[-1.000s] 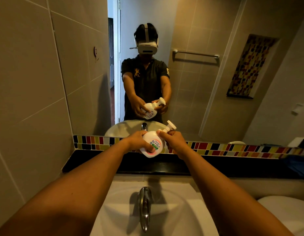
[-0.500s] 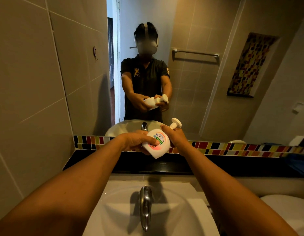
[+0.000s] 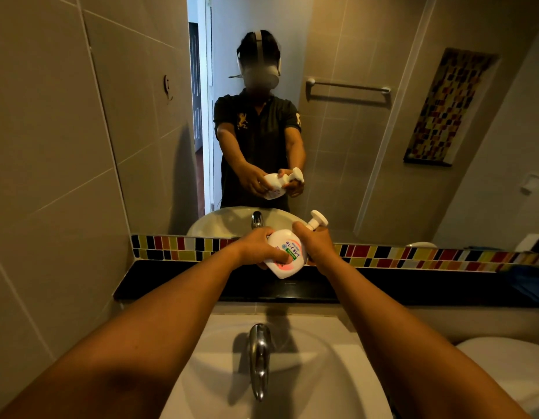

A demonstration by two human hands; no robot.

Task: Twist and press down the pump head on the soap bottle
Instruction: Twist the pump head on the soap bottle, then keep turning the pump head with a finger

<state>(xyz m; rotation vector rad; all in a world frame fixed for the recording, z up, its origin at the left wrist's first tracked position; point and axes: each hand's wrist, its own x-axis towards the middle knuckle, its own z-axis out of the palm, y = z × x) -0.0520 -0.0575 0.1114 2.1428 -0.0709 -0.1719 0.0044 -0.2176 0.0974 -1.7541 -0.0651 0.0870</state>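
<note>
Tiled bathroom, mirror point(image 3: 337, 140) ahead, sink point(image 3: 292, 373) and tap point(image 3: 258, 358) below. Left hand point(image 3: 259, 247) grasps tilted soap bottle point(image 3: 285, 255); right hand point(image 3: 315, 244) clenches its neck under pump head point(image 3: 318, 220).

Both arms reach out over a white sink point(image 3: 307, 388), and the two hands hold a white soap bottle point(image 3: 285, 257) in the air, tilted with its base toward the camera. The left hand point(image 3: 257, 247) wraps the bottle's body, thumb across the pink label. The right hand point(image 3: 315, 243) closes around the neck, just under the pump head point(image 3: 318, 220), which points up and away. Below the hands stands a chrome tap point(image 3: 259, 358); beyond them a mirror point(image 3: 353, 146) reflects the grip.
</note>
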